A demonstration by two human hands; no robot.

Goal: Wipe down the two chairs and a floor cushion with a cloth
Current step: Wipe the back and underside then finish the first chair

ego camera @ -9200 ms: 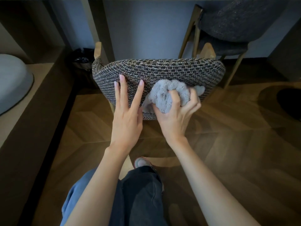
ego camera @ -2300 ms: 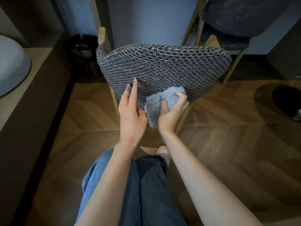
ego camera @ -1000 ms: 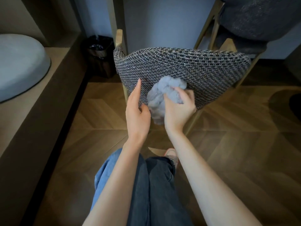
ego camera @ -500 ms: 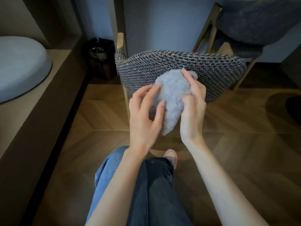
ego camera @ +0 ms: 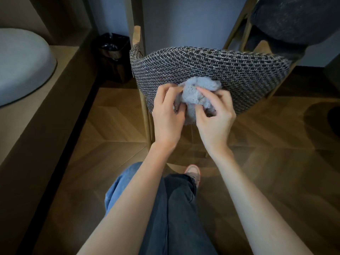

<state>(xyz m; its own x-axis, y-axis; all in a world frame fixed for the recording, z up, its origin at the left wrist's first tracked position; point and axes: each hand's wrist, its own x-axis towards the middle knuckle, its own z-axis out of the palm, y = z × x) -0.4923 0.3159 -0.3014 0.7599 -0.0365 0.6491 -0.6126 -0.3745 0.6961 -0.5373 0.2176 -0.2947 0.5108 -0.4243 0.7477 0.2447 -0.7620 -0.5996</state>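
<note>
Herringbone floor (ego camera: 276, 144), woven chair (ego camera: 230, 70) at 12 o'clock. Bunched cloth (ego camera: 198, 92) is pinched by left hand (ego camera: 167, 115) and right hand (ego camera: 215, 118) in front of the backrest — judged a regather mid-wipe. Next move: present a fresh face, press flat.

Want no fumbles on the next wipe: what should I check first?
1. Grip on cloth: ok, left hand and right hand both hold it.
2. Is the cloth spread flat: not ok, it is bunched.
3. Is the cloth touching the chair back: cannot tell.
4. Is the chair back straight ahead of the hands: ok.
5. In view, second chair and cushion: ok.
</note>
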